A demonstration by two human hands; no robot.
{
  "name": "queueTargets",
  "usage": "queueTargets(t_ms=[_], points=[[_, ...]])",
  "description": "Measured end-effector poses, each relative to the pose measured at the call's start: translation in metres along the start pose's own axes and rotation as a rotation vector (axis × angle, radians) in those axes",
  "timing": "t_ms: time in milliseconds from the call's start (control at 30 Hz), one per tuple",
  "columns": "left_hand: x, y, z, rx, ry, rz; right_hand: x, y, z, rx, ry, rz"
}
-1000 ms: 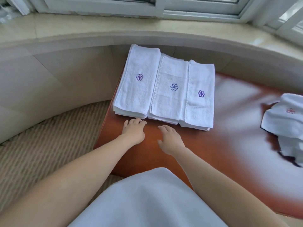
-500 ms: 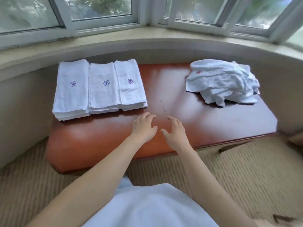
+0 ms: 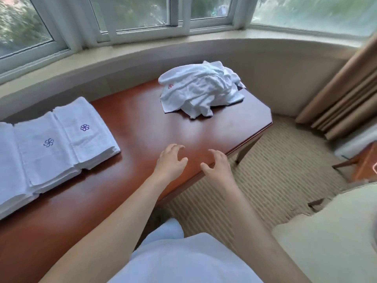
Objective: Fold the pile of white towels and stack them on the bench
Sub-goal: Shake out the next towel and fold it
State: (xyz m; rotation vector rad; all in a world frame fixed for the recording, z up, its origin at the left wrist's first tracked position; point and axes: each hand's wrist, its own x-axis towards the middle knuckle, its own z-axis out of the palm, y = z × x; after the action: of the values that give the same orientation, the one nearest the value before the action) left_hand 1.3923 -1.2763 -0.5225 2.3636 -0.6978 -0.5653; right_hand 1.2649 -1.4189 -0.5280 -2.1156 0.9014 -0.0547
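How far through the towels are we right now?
Done: folded towel stacks sit side by side at the bench's left end. In hand: nothing; left hand and right hand hover empty over the bench. Left: the crumpled towel pile at the right end.

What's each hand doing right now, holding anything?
Left hand: open, fingers loosely curled, holding nothing, above the bench.
Right hand: open, fingers loosely curled, holding nothing.

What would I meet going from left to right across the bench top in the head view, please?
Folded towel stacks → left hand → right hand; the crumpled towel pile lies farther back, towards the bench's right end.
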Motion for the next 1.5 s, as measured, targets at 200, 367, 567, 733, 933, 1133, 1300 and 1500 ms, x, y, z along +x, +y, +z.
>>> queueTargets(t_ms=[200, 367, 567, 733, 933, 1133, 1300, 1500], points=[[0.087, 0.031, 0.015, -0.097, -0.074, 0.006, 0.069, 0.013, -0.037, -0.029, 0.035, 0.081], [0.162, 0.044, 0.008, -0.182, -0.077, -0.033, 0.145, -0.004, -0.061, -0.056, 0.023, 0.089], [0.221, 0.032, -0.004, -0.211, -0.075, -0.121, 0.215, -0.025, -0.059, -0.076, -0.055, 0.080], [0.259, 0.028, -0.006, -0.230, -0.065, -0.193, 0.269, -0.031, -0.058, -0.082, -0.129, 0.057], [0.321, 0.038, 0.004, -0.251, -0.017, -0.310, 0.352, -0.035, -0.063, -0.083, -0.245, 0.002], [0.400, 0.078, 0.030, -0.437, 0.067, -0.512, 0.461, -0.029, -0.088, -0.051, -0.399, -0.117], [0.457, 0.116, 0.060, -0.808, 0.129, -0.798, 0.548, -0.018, -0.115, -0.072, -0.461, -0.175], [0.515, 0.136, 0.080, -1.284, 0.309, -1.079, 0.615, -0.009, -0.130, -0.100, -0.513, -0.170]])
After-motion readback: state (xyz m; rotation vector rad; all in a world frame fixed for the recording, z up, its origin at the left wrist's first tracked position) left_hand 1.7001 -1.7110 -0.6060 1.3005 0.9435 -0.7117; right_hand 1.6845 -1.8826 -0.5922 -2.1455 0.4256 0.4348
